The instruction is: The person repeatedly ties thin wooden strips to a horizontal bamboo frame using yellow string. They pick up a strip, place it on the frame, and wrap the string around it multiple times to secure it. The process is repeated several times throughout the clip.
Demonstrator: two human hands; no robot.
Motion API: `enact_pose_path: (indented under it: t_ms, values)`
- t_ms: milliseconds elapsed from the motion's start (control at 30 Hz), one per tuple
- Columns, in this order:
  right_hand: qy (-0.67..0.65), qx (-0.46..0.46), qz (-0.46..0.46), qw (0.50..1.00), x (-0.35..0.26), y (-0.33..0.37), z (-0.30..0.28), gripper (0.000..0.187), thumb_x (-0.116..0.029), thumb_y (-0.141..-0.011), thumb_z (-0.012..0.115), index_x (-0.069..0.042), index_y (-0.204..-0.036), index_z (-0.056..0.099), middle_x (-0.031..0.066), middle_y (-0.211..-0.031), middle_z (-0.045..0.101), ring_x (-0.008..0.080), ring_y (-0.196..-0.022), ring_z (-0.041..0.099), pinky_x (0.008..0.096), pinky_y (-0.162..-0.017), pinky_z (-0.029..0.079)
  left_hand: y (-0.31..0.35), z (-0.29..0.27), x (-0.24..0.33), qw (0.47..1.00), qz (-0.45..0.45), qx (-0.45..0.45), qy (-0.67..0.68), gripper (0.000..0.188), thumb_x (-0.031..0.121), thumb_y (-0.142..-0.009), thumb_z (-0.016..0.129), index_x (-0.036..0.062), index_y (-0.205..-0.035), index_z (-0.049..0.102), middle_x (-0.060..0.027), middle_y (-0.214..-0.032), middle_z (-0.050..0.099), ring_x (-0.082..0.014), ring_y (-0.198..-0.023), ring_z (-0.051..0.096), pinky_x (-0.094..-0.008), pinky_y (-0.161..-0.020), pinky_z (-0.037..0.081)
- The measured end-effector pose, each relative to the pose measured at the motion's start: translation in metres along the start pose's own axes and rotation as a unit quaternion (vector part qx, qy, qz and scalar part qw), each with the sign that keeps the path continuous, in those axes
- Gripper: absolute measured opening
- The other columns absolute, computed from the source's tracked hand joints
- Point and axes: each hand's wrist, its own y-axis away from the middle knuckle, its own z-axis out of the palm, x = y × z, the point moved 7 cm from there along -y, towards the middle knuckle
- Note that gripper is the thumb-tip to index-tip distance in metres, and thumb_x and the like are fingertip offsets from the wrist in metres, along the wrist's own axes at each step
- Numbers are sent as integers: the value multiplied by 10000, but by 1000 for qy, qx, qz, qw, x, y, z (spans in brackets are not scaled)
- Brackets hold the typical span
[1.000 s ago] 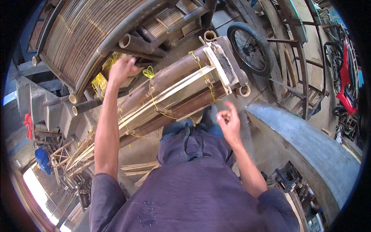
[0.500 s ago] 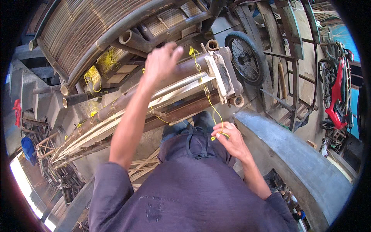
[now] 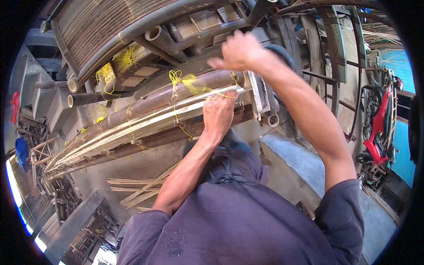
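My left hand (image 3: 218, 114) is closed in a fist against the pale split strips (image 3: 150, 115), with yellow cord (image 3: 227, 95) at its knuckles. The strips run lengthwise along a long frame of brown bamboo poles (image 3: 152, 102). Thin yellow ties circle the frame at intervals, and a loose yellow bunch (image 3: 176, 77) sits on the upper pole, left of the fist. Above the frame's right end, my right hand (image 3: 242, 51) is raised and smeared by motion. Its thumb sticks out to the left; whether it holds anything is unclear. A pale end block (image 3: 258, 95) stands just below its wrist.
A slatted bamboo piece (image 3: 101, 26) fills the upper left, with yellow cord tangles (image 3: 126, 57) beside it. Loose strips (image 3: 141, 187) lie on the floor below the frame. A concrete slab (image 3: 296, 161) and a red bicycle (image 3: 376, 132) are at the right.
My left hand has come down and right onto the strips, closing. My right hand has swung up from beside my lap, past the frame's end. The view has shifted slightly.
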Motion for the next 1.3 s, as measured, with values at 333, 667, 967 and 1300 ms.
enact_pose_path:
  t_ms: [333, 667, 967, 1300]
  values:
    - [-543, 64, -193, 815, -96, 164, 103, 167, -175, -818, 581, -73, -689, 556, 118, -641, 567, 268, -614, 620, 404, -635, 506, 2, 3, -3, 998, -29, -28, -57, 141, 143, -867, 584, 96, -944, 692, -148, -795, 663, -333, -729, 627, -400, -625, 492]
    - [-265, -6, -146, 953, -121, 145, 171, 141, -209, -796, 600, -69, -795, 590, 114, -845, 641, 274, -810, 640, 390, -654, 529, -122, 90, -110, 773, -386, -109, 491, 251, 300, -902, 562, 106, -748, 518, 44, -577, 370, -95, -447, 314, -270, -397, 252]
    - [-806, -175, -64, 562, -261, 215, 149, 749, -112, -856, 658, -104, -1483, 247, 85, -1058, 591, 173, -861, 618, 307, -783, 518, -90, -139, -245, 994, 7, -101, -42, 299, 293, -891, 571, 81, -1075, 671, -116, -996, 696, -236, -947, 663, -353, -849, 497]
    - [-402, 76, -72, 910, -334, 90, -77, 190, -211, -877, 602, -41, -866, 688, 98, -776, 606, 262, -786, 606, 366, -718, 482, 142, -214, -260, 988, -60, -138, 43, 233, 217, -917, 554, 37, -1014, 666, -194, -963, 668, -333, -922, 649, -403, -831, 511]
